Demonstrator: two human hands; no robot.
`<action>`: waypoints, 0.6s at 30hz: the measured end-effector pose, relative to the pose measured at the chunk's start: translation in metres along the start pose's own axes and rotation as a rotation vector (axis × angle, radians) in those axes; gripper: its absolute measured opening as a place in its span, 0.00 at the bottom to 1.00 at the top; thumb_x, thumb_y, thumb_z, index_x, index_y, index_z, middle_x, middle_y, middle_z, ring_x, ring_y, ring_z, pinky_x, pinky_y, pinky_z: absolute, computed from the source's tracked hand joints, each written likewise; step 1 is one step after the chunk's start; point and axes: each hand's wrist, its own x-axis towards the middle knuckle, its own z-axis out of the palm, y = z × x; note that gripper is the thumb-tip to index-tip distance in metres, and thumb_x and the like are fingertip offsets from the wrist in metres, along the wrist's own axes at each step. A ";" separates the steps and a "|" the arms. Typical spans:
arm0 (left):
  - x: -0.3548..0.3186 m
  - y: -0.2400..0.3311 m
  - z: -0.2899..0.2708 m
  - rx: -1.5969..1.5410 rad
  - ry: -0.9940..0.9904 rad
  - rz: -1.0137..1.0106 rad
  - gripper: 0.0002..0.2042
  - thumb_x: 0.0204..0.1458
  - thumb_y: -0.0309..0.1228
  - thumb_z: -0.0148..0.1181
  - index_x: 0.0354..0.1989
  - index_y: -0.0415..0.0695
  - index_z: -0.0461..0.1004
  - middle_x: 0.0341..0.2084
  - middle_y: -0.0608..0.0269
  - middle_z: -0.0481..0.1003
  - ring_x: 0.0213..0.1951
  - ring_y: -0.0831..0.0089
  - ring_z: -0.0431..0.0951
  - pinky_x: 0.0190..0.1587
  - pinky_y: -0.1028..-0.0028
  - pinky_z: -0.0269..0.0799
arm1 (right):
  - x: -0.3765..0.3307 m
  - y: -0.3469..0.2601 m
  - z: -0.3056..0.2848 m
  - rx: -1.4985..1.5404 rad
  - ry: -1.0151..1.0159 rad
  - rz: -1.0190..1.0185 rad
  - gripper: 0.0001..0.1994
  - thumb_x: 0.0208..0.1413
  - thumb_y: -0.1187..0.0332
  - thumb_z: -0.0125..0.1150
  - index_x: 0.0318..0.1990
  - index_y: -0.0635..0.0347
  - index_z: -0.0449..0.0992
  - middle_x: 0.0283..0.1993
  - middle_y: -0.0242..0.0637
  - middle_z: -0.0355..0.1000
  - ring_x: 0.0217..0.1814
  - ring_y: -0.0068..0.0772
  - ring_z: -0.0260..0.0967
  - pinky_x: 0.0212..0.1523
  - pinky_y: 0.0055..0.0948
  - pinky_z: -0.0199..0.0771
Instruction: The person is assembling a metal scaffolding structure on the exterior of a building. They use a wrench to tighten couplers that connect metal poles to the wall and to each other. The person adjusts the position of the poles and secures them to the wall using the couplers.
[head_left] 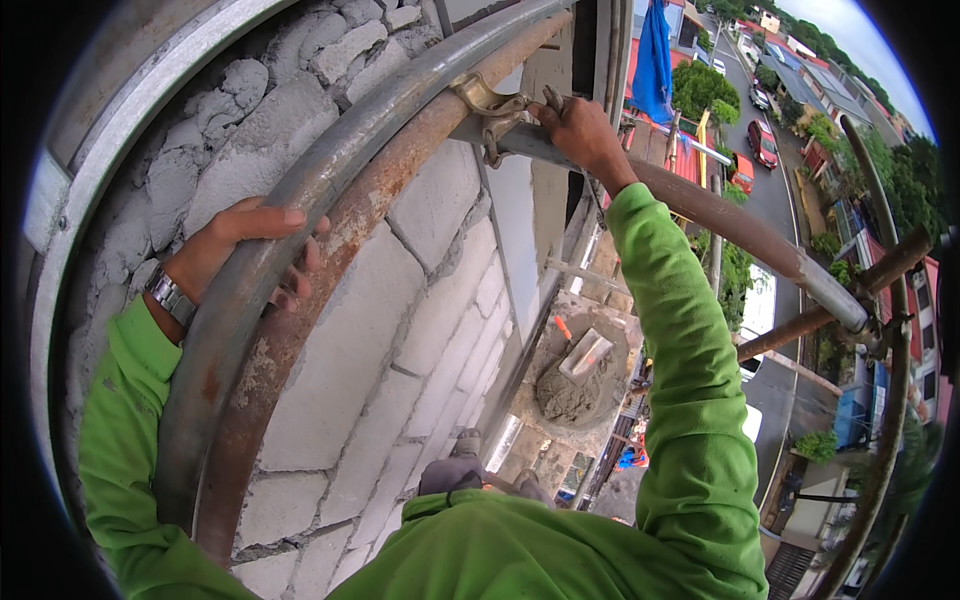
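My left hand (245,250), with a metal watch on the wrist, wraps around a grey and rusty upright scaffold tube (300,260) in front of a grey block wall (400,340). My right hand (580,130) grips a horizontal scaffold tube (740,225) right beside a brass-coloured coupler clamp (495,110). Both arms wear bright green sleeves. My foot (455,465) shows far below on a plank.
A board with a heap of wet mortar (570,395) and a trowel (582,352) lies below. More scaffold tubes (890,350) stand at the right. A street with parked cars (762,140), trees and roofs lies far beneath. A blue cloth (653,55) hangs above.
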 end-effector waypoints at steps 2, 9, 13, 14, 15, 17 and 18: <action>-0.003 0.000 0.002 -0.041 0.004 -0.007 0.26 0.49 0.40 0.55 0.52 0.34 0.61 0.25 0.52 0.72 0.22 0.66 0.77 0.22 0.68 0.75 | 0.000 -0.003 0.002 -0.006 -0.012 0.001 0.23 0.58 0.53 0.54 0.29 0.71 0.76 0.25 0.60 0.69 0.32 0.63 0.68 0.34 0.48 0.68; -0.006 -0.004 0.014 -0.045 0.020 0.011 0.25 0.47 0.35 0.58 0.51 0.34 0.62 0.23 0.56 0.72 0.16 0.73 0.74 0.17 0.74 0.72 | 0.000 -0.001 0.008 -0.012 0.051 -0.039 0.21 0.57 0.55 0.55 0.29 0.70 0.75 0.25 0.60 0.69 0.32 0.63 0.68 0.34 0.48 0.69; -0.008 -0.002 0.027 -0.057 0.025 0.018 0.24 0.47 0.34 0.59 0.51 0.34 0.62 0.22 0.58 0.71 0.15 0.75 0.73 0.16 0.75 0.71 | -0.001 -0.006 0.008 -0.011 0.071 -0.032 0.20 0.57 0.56 0.53 0.29 0.69 0.75 0.26 0.59 0.71 0.33 0.62 0.70 0.37 0.49 0.70; -0.008 -0.003 0.028 -0.059 0.029 0.012 0.24 0.47 0.34 0.59 0.51 0.34 0.62 0.22 0.58 0.71 0.15 0.74 0.73 0.16 0.75 0.71 | -0.001 -0.008 0.005 -0.030 0.059 -0.018 0.19 0.57 0.56 0.53 0.30 0.67 0.76 0.27 0.58 0.72 0.34 0.61 0.71 0.39 0.49 0.71; -0.008 -0.004 0.028 -0.061 0.032 0.007 0.24 0.47 0.34 0.59 0.51 0.34 0.62 0.22 0.58 0.71 0.15 0.74 0.73 0.16 0.75 0.71 | -0.002 -0.010 0.004 -0.027 0.057 -0.010 0.19 0.57 0.56 0.53 0.30 0.67 0.76 0.27 0.58 0.72 0.34 0.61 0.71 0.39 0.49 0.71; -0.008 -0.004 0.030 -0.061 0.036 0.001 0.24 0.47 0.34 0.59 0.51 0.35 0.63 0.22 0.58 0.71 0.14 0.74 0.73 0.16 0.75 0.71 | -0.004 -0.012 0.003 -0.020 0.052 0.005 0.18 0.57 0.57 0.53 0.30 0.67 0.76 0.28 0.58 0.72 0.34 0.61 0.71 0.39 0.50 0.71; -0.008 -0.003 0.031 -0.060 0.037 0.000 0.24 0.47 0.34 0.59 0.51 0.35 0.63 0.22 0.58 0.71 0.14 0.74 0.73 0.16 0.75 0.71 | -0.003 -0.010 0.004 -0.014 0.052 0.000 0.18 0.56 0.57 0.53 0.30 0.67 0.76 0.28 0.59 0.72 0.34 0.61 0.71 0.39 0.50 0.71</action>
